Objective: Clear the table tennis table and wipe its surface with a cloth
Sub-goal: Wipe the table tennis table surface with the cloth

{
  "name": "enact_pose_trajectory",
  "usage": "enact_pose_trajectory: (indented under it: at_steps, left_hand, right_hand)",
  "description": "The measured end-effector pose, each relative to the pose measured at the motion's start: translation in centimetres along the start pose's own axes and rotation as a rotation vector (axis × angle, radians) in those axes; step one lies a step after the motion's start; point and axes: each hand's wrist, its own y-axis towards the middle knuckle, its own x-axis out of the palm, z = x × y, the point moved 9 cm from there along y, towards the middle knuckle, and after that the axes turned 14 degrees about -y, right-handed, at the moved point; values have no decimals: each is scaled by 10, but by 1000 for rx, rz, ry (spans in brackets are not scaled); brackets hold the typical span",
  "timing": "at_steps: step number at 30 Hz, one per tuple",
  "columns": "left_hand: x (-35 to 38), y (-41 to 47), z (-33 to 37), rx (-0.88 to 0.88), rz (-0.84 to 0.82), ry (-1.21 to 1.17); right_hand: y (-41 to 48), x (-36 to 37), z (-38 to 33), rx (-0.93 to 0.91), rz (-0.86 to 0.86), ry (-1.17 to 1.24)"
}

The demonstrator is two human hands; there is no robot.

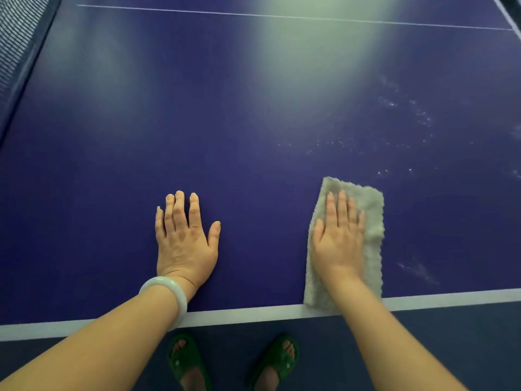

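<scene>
The blue table [253, 122] fills the view. The grey cloth [373, 221] lies flat on it at the near edge, right of the middle, its long side running away from that edge and its near end touching the white edge line [253, 313].

The right hand [338, 241] presses palm-down on the cloth, fingers straight and close together, thumb slightly out. The left hand [184, 244] rests flat on the bare table, well apart from the cloth and near the same edge, fingers straight and nearly together, thumb spread wide. A pale bangle [169, 294] sits on its wrist.

White specks [408, 114] dot the table beyond the cloth, towards the right edge. The net [17, 38] stands at the far left corner. Green slippers [187, 359] show below the near edge.
</scene>
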Motion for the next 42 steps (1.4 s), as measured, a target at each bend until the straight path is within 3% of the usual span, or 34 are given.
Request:
enact_pose_trajectory:
  at_steps: [3, 6, 8, 10, 13, 15, 18, 21, 24, 26, 29, 31, 38, 42]
  left_hand:
    - [0, -1, -1, -1, -3, 1]
    - [0, -1, 0, -6, 3, -7]
    - [0, 0, 0, -8, 4, -8]
    - [0, 0, 0, -6, 0, 0]
    - [-1, -1, 0, -9, -9, 1]
    - [-1, -1, 0, -12, -7, -9]
    - [0, -1, 0, -9, -9, -7]
    - [0, -1, -1, -12, -3, -9]
    - [-1, 0, 0, -8, 5, -22]
    - [-1, 0, 0, -3, 10, -20]
    - [-2, -1, 1, -4, 13, -18]
    - [-1, -1, 0, -6, 6, -21]
    - [-7, -5, 9, 14, 45, -173]
    - [5, -13, 97, 237, 9, -352]
  right_hand:
    - [-30, -6, -49, -49, 39, 19]
    - [-23, -13, -124, -456, 37, 49]
    - [-1, -19, -129, -633, 59, 29]
    - [27, -17, -90, -533, 56, 5]
    - [32, 0, 6, -86, 5, 10]
    - [-3, 1, 24, 93, 17, 25]
    - [-34, -4, -36, 21, 46, 30]
    - [-27, -14, -116, -321, 49, 49]
    - [-12, -17, -123, -590, 76, 24]
    - [-2, -9, -77, -513, 61, -1]
    - [-5, 4, 16, -113, 24, 13]
    - [-17, 8, 38, 23, 14, 18]
    - [-16, 8, 35, 35, 21, 5]
    - [-16, 9, 33, 24, 9, 23]
